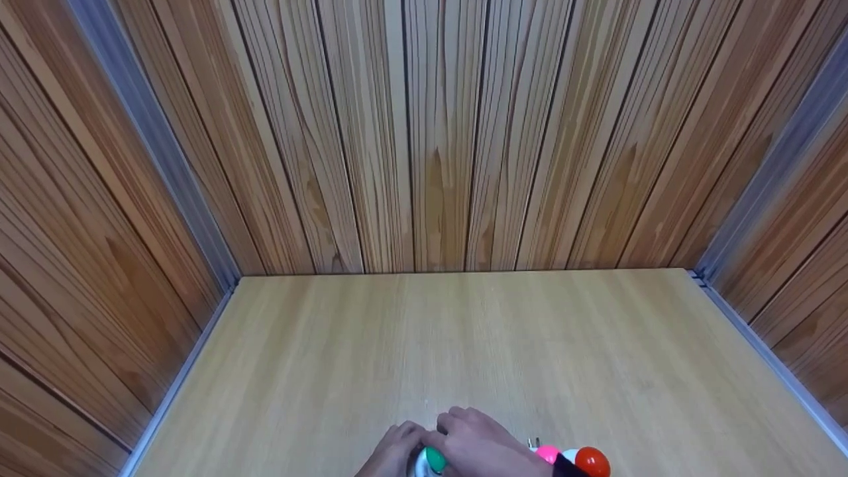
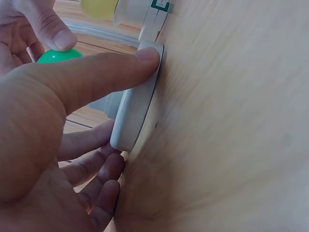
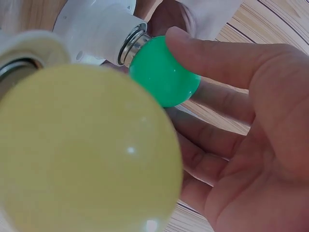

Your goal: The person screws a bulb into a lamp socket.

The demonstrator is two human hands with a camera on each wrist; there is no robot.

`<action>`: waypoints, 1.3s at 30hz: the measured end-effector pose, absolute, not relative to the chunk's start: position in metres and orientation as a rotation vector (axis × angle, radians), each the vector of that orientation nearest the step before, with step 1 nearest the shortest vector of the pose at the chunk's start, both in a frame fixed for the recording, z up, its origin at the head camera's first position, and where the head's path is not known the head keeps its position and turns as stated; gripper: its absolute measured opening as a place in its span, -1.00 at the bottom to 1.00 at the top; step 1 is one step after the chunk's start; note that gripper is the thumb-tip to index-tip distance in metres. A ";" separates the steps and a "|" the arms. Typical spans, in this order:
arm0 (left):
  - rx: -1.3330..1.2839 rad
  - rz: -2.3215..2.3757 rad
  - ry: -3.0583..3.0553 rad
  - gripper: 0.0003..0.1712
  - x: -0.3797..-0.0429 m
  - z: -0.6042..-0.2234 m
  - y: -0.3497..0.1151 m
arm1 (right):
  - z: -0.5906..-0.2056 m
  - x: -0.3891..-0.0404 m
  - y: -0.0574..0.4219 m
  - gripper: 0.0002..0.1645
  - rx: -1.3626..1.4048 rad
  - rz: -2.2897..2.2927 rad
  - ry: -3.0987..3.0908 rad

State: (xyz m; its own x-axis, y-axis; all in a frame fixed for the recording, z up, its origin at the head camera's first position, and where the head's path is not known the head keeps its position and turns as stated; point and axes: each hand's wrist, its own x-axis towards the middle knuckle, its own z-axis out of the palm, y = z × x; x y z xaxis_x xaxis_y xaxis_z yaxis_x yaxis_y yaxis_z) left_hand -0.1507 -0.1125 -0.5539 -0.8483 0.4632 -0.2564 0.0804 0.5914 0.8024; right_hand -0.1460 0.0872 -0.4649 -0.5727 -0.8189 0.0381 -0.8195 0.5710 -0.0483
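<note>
A small green light bulb [image 3: 164,72] sits with its metal screw base partly inside a white lamp holder [image 3: 101,29]. My right hand [image 3: 270,111] pinches this bulb, thumb on its near side and fingers behind. Round the holder's flat base [image 2: 137,101], my left hand [image 2: 58,111] has its thumb on the upper edge and fingertips at the lower end. Both hands are close together at the bottom of the head view, where the green bulb shows between the left hand [image 1: 397,449] and the right hand [image 1: 474,440].
A large yellow bulb [image 3: 91,150] in another holder fills the right wrist view's near left. Right of my hands, a pink bulb [image 1: 547,453] and a red-orange bulb [image 1: 591,462] lie at the bottom edge. Wood-panelled walls [image 1: 437,132] enclose the table [image 1: 430,331].
</note>
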 end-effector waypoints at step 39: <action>0.390 1.185 2.365 -0.19 -0.150 -0.555 -0.111 | -0.468 -0.141 0.078 -0.52 1.260 -0.055 -2.901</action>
State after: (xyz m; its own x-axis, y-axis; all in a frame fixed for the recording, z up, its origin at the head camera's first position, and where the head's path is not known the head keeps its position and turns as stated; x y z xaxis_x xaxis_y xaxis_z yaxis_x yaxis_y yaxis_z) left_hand -0.1500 -0.1108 -0.5549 -0.8523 0.4438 -0.2767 0.0439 0.5879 0.8077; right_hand -0.1408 0.0779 -0.4683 -0.6825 -0.7301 -0.0337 -0.7309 0.6821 0.0229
